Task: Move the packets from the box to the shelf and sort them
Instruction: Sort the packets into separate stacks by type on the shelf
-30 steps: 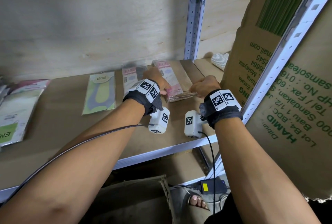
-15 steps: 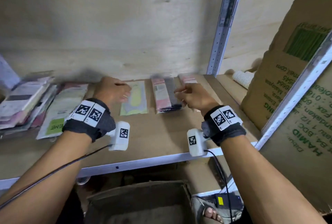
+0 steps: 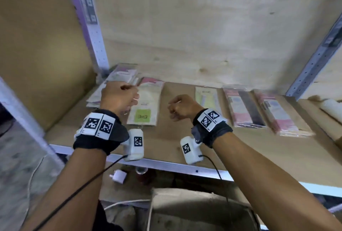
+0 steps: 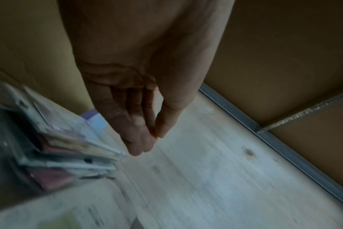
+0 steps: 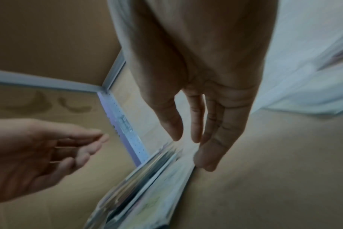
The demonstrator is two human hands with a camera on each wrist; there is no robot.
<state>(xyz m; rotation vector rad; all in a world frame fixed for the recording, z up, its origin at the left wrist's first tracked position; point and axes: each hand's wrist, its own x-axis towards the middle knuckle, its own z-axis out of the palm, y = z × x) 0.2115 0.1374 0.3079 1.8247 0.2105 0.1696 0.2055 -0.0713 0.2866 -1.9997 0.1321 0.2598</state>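
Both hands hover over the shelf (image 3: 194,143), fingers relaxed and loosely extended, holding nothing. Left hand (image 3: 118,97) hangs above the leftmost stack (image 3: 120,75) of packets in the back-left corner; right hand (image 3: 182,107) is mid-shelf, just right of a green-labelled packet (image 3: 146,104). Further packets (image 3: 242,108) lie in separate piles to the right. The box (image 3: 199,210) sits below the shelf edge.
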